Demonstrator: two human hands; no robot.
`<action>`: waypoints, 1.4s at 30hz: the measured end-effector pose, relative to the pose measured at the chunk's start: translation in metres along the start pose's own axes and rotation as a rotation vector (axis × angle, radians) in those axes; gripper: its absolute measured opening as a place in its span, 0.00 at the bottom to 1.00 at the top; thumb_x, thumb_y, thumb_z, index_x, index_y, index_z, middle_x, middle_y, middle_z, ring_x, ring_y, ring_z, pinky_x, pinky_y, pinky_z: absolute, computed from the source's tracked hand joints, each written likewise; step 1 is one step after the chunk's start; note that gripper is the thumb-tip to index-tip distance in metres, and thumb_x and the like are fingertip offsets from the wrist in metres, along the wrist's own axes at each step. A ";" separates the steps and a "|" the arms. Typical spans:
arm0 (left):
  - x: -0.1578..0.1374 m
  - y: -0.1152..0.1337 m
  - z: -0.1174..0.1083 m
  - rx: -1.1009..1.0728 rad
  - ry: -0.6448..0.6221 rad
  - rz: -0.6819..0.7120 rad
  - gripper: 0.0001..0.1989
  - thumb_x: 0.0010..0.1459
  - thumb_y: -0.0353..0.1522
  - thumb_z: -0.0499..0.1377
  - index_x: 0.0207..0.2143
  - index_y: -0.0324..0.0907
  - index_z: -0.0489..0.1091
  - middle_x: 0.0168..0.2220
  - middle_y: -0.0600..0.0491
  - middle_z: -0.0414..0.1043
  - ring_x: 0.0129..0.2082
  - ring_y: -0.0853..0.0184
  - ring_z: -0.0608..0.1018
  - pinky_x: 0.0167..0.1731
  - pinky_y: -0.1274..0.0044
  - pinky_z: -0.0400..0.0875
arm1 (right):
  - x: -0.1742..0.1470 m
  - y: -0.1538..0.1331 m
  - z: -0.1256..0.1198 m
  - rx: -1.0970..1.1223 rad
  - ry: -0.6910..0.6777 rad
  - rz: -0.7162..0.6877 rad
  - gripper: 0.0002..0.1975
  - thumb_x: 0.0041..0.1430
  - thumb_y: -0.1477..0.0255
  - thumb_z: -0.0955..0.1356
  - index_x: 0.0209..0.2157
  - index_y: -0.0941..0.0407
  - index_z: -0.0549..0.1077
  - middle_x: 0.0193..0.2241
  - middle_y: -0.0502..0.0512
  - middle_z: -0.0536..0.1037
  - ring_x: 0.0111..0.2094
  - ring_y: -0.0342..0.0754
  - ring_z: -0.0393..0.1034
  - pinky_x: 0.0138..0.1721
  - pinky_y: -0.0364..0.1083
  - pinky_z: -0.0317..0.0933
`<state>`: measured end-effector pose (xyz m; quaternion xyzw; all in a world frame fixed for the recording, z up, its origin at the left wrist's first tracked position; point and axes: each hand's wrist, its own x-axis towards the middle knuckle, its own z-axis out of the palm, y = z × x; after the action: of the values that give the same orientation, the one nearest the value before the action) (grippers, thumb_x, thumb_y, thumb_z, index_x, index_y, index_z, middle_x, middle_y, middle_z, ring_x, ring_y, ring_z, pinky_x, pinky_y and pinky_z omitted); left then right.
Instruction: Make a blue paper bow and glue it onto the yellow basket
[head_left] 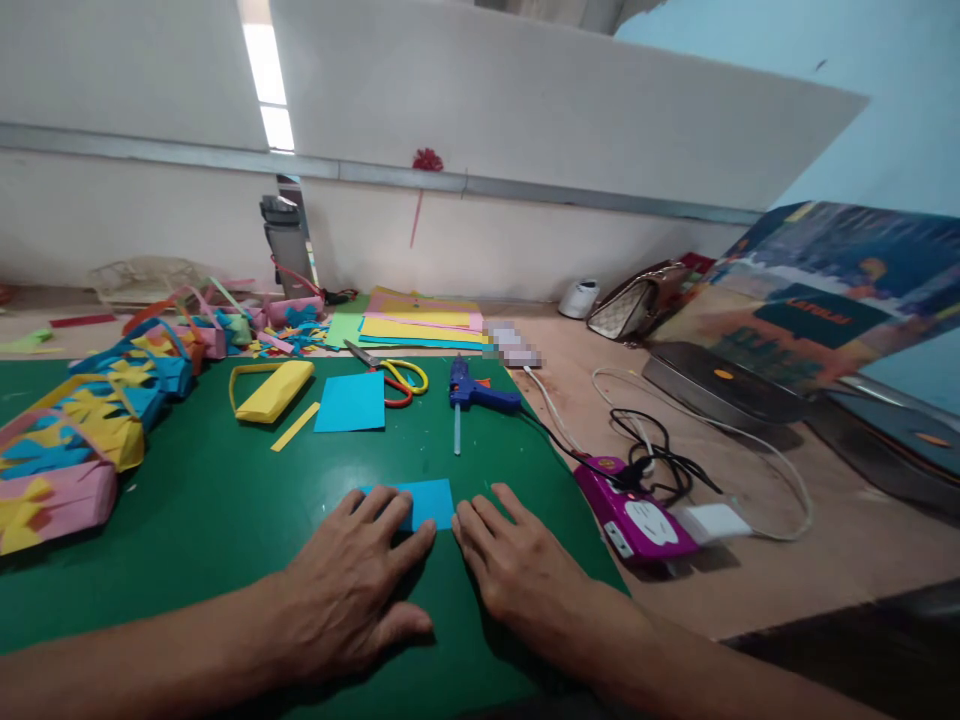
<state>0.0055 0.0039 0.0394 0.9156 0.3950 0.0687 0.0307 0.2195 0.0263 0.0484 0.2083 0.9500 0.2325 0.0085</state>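
Observation:
A small blue paper piece (435,503), which looks folded, lies on the green mat (247,540) in front of me. My left hand (367,570) rests flat over its left part, fingers stretched forward and thumb apart. At the paper's right edge, my right hand (510,555) lies with its fingers extended and fingertips down near the corner. Beyond the hands are a blue paper square (350,403), scissors (397,380) with red and yellow handles, and a blue glue gun (476,393) with a clear stick. A yellow paper basket (274,392) and a yellow strip (295,427) lie farther left.
Several decorated paper baskets (101,420) line the left side. Coloured sheets (424,322) are stacked at the back near a grey bottle (285,245). On the right, a purple power strip (634,512) sits among black cables (667,465) and a white cable (799,480).

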 end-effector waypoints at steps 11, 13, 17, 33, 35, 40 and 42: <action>-0.053 -0.034 0.013 0.104 0.207 -0.028 0.20 0.61 0.42 0.51 0.53 0.46 0.65 0.55 0.48 0.67 0.55 0.56 0.67 0.51 0.63 0.63 | -0.003 0.004 0.000 0.019 0.007 -0.010 0.12 0.56 0.79 0.65 0.43 0.67 0.72 0.40 0.66 0.74 0.41 0.56 0.68 0.45 0.59 0.57; -0.057 -0.039 0.012 0.121 0.211 0.018 0.19 0.60 0.41 0.52 0.53 0.46 0.65 0.53 0.50 0.69 0.54 0.57 0.68 0.49 0.64 0.66 | -0.002 0.005 -0.002 0.013 0.007 -0.010 0.12 0.56 0.79 0.65 0.43 0.66 0.72 0.40 0.66 0.74 0.40 0.56 0.68 0.45 0.59 0.57; -0.057 -0.045 0.009 0.113 0.221 0.071 0.17 0.60 0.39 0.53 0.50 0.45 0.68 0.51 0.49 0.70 0.53 0.58 0.69 0.49 0.67 0.67 | 0.003 0.005 -0.011 -0.011 0.000 0.026 0.08 0.55 0.79 0.65 0.36 0.64 0.74 0.33 0.62 0.75 0.37 0.56 0.67 0.47 0.61 0.56; -0.017 -0.039 -0.004 -0.083 0.039 0.170 0.20 0.62 0.42 0.48 0.51 0.43 0.63 0.43 0.47 0.67 0.40 0.61 0.67 0.43 0.68 0.64 | 0.029 0.013 -0.006 0.229 -0.046 -0.126 0.18 0.59 0.75 0.62 0.52 0.62 0.64 0.36 0.61 0.72 0.37 0.55 0.65 0.40 0.55 0.55; -0.017 -0.040 -0.003 -0.082 0.038 0.179 0.21 0.61 0.44 0.47 0.52 0.44 0.62 0.42 0.47 0.67 0.39 0.62 0.67 0.42 0.69 0.63 | 0.029 0.014 -0.007 0.243 -0.050 -0.127 0.18 0.59 0.75 0.63 0.52 0.61 0.64 0.35 0.61 0.72 0.37 0.54 0.64 0.40 0.54 0.55; -0.016 -0.040 -0.005 -0.049 0.010 0.190 0.20 0.61 0.44 0.47 0.51 0.45 0.63 0.42 0.49 0.67 0.38 0.62 0.66 0.40 0.69 0.62 | 0.029 0.018 -0.009 0.260 -0.089 -0.141 0.17 0.59 0.75 0.63 0.50 0.60 0.66 0.36 0.60 0.72 0.37 0.53 0.64 0.40 0.53 0.55; -0.015 -0.040 -0.006 -0.043 0.001 0.190 0.20 0.62 0.44 0.47 0.52 0.45 0.62 0.42 0.49 0.67 0.37 0.62 0.66 0.39 0.70 0.62 | 0.029 0.019 -0.008 0.261 -0.090 -0.145 0.18 0.58 0.75 0.64 0.51 0.60 0.65 0.37 0.60 0.72 0.38 0.53 0.64 0.41 0.53 0.55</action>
<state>-0.0338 0.0204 0.0396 0.9480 0.3050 0.0803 0.0436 0.2001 0.0499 0.0664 0.1486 0.9833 0.0965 0.0408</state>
